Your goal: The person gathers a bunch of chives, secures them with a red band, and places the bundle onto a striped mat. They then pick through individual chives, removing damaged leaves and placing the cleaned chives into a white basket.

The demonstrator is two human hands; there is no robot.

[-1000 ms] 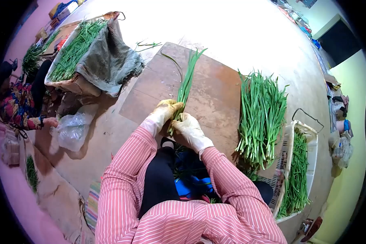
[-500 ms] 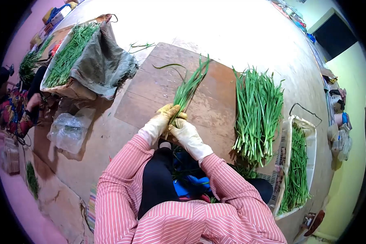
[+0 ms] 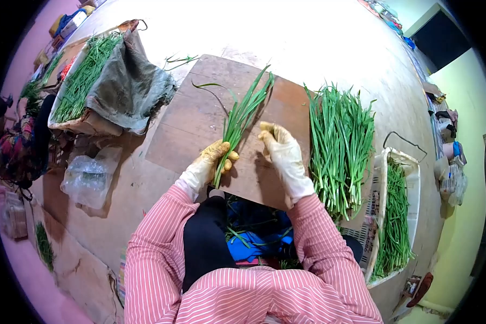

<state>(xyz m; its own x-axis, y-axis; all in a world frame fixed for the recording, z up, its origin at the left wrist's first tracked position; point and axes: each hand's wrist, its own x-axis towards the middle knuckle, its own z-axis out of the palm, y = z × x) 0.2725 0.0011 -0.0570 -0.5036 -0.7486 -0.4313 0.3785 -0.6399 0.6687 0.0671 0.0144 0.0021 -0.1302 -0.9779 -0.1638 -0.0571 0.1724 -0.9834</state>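
Note:
Both hands wear pale gloves with yellowish fingers. My left hand [image 3: 217, 157] is wrapped round the lower stalks of a small bunch of green leafy stems [image 3: 242, 117], whose tips fan out over the brown board [image 3: 200, 81]. One long leaf bends away to the left. To the right of the bunch, my right hand [image 3: 277, 143] is raised above the board with its fingers curled together; whether anything thin is between them cannot be made out. A large pile of the same stems [image 3: 340, 151] lies on the board's right side, white ends towards me.
A white crate of greens [image 3: 395, 216] stands at the right. Another crate [image 3: 86, 81], partly covered by a grey cloth [image 3: 125, 89], is at the upper left. Below it lies a clear plastic bag [image 3: 90, 178]. Another person [image 3: 19, 146] sits at the far left edge.
My right hand has come away from the bunch and moved up and to the right. My left hand still holds the stems, slightly further left. The view has shifted a little.

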